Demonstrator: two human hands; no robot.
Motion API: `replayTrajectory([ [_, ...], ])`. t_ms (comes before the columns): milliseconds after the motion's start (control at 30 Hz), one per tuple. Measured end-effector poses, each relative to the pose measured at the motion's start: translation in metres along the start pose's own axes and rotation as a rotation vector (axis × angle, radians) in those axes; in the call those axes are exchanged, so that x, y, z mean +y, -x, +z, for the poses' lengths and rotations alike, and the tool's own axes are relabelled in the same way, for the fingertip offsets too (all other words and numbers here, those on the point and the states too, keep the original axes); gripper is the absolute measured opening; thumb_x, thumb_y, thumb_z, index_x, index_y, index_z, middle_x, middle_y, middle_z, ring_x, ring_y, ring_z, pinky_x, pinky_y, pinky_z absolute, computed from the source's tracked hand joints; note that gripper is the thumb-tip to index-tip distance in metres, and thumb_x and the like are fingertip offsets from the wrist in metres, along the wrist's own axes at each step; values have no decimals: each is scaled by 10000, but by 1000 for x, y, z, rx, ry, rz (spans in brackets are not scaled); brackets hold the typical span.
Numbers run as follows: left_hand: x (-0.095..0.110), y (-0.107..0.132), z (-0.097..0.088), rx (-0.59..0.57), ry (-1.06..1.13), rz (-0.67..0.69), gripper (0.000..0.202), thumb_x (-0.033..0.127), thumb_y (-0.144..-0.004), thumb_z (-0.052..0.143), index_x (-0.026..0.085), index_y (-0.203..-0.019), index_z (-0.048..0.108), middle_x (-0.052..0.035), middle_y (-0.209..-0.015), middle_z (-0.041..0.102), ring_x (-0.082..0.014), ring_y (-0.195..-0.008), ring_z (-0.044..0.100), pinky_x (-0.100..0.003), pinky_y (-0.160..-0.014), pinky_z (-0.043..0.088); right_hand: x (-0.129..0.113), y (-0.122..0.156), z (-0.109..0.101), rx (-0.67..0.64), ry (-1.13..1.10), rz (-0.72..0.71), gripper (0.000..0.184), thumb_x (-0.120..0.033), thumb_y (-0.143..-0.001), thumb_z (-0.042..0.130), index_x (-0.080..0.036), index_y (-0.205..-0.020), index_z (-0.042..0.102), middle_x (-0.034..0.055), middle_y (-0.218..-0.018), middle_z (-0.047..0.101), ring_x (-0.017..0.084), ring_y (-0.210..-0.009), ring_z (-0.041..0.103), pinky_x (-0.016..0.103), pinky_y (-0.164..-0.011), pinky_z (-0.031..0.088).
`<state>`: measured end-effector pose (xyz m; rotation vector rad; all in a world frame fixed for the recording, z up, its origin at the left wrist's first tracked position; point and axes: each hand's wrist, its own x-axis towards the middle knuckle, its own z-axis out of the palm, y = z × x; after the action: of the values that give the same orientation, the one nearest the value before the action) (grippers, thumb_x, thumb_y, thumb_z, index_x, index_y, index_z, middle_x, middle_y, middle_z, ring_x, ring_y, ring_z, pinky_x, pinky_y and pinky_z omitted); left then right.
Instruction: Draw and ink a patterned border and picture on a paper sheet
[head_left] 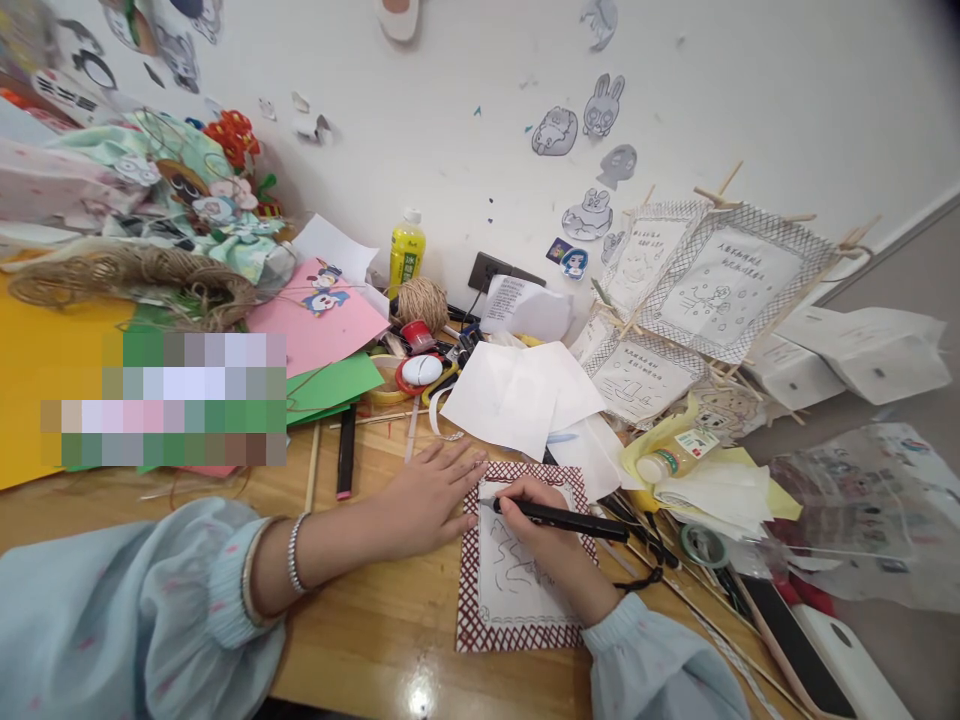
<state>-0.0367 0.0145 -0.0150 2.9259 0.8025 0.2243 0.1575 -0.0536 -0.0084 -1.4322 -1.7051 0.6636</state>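
A white paper sheet point(501, 590) with a dark red lattice border and black line drawings lies on the wooden table point(375, 630). My right hand point(551, 535) is closed round a black pen point(562, 518), whose tip touches the sheet near its upper left corner. My left hand point(427, 495) lies flat with fingers stretched out. It presses on the table and the sheet's left edge. Both arms wear pale blue sleeves, and bracelets show on the left wrist.
Loose white papers point(517, 395), green card point(334, 385) and pink card point(315, 320), a twine ball point(421, 300), a yellow bottle point(406, 250), a black marker point(346, 450) and paper-and-stick lantern panels point(720, 285) crowd the back. Tape point(703, 545), sticks and a phone point(802, 640) lie at the right.
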Motion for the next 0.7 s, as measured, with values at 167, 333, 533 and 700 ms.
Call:
replayTrajectory([
  [167, 1, 0, -2, -23, -8, -1, 699, 575, -907, 397, 150, -1454, 305, -97, -1512, 277, -312, -1405, 186, -466, -1122, 133, -2, 2, -1, 6, 14, -5, 132, -216, -814, 537, -197, -700, 602, -2, -694, 606, 154, -676, 549, 270, -637, 421],
  [333, -1, 1, -2, -6, 6, 21, 776, 642, -871, 405, 151, -1461, 287, -106, -1515, 268, -309, -1408, 174, -449, -1127, 118, -1, 3, -2, -12, 25, -3, 131, -217, -817, 539, -197, -701, 597, -7, -683, 599, 148, -665, 540, 262, -623, 416],
  [533, 0, 1, -5, -43, 38, 7, 798, 650, -873, 396, 120, -1459, 285, -117, -1517, 257, -323, -1412, 147, -481, -1124, 113, 0, 4, -3, -47, 10, -23, 126, -206, -814, 541, -198, -699, 592, -6, -678, 609, 149, -671, 553, 261, -619, 424],
  [700, -2, 1, -4, -55, 32, 13, 829, 683, -860, 384, 124, -1463, 276, -115, -1522, 233, -326, -1413, 143, -485, -1127, 107, -1, 5, -3, -54, 21, -27, 129, -214, -822, 536, -197, -708, 594, 0, -694, 619, 154, -688, 563, 266, -632, 431],
])
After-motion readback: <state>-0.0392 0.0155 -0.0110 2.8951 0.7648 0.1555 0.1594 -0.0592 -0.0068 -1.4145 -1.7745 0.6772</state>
